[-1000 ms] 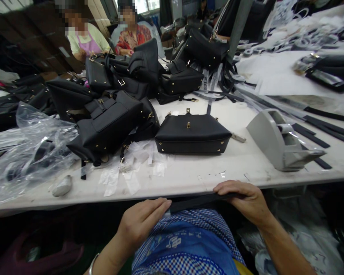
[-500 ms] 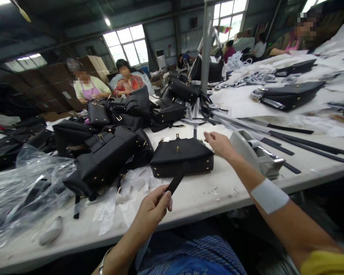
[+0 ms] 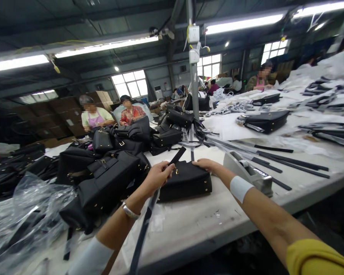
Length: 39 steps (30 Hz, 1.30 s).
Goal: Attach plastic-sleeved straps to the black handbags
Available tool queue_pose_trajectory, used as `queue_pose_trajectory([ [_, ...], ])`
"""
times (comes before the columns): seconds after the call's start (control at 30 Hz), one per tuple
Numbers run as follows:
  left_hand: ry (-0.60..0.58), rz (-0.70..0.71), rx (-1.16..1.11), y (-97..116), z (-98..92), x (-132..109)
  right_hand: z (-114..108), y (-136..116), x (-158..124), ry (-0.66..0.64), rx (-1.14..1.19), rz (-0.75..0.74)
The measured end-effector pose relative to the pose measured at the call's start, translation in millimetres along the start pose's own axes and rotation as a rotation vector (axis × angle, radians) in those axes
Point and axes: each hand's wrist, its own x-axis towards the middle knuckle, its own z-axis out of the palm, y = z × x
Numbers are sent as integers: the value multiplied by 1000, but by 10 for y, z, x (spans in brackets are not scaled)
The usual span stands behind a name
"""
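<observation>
My left hand (image 3: 158,177) is closed around a long black strap (image 3: 143,231). One short end sticks up past my fingers, over the near handbag, and the rest hangs down toward the table's front edge. The black handbag (image 3: 189,183) lies in front of me, with small gold studs and a gold clasp on it. At its far right edge, my right hand (image 3: 206,165) grips the bag, fingertips partly out of sight. A grey tape dispenser (image 3: 246,173) stands just right of that hand.
Several black bags (image 3: 109,179) are heaped on the left beside clear plastic wrapping (image 3: 43,191). Black straps (image 3: 292,160) lie on the right of the white table (image 3: 218,225). A metal post (image 3: 194,84) rises behind. Co-workers (image 3: 96,116) sit across the table.
My left hand has moved up and forward with the strap, whose long tail now shows below it. My right hand has come onto the handbag's far edge. The view has tilted upward.
</observation>
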Motion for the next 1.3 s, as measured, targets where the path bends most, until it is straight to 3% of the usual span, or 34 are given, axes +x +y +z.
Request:
queue_pose_trajectory([
  [0.13, 102, 26, 136, -103, 57, 342, 57, -33, -110, -7, 140, 39],
  [0.27, 120, 27, 180, -125, 105, 511, 74, -193, -388, 145, 292, -106],
  [0.37, 30, 67, 140, -20, 135, 384, 110, -233, -799, 271, 383, -288],
  [0.47, -108, 95, 78, 114, 171, 106, 259, -122, -1286, 329, 473, -406],
  [0.57, -264, 79, -35, 205, 228, -161, 477, 14, -1677, 266, 701, -360],
  [0.67, -335, 83, -39, 234, 296, -316, 637, 21, -1901, 261, 620, -321],
  [0.8, -212, 194, 133, 220, 346, -424, 687, -85, -2023, 359, 413, -399],
  [0.9, -192, 200, 139, 219, 324, -510, 666, -105, -2064, 368, 385, -425],
  [1.0, -241, 101, 104, 239, 265, -590, 632, -93, -2073, 365, 381, -478],
  [1.13, -363, -98, 9, 306, 163, -636, 585, -130, -2046, 366, 404, -443],
  [1.3, -421, -158, 104, 427, 91, -581, 603, -213, -2052, 370, 455, -405],
])
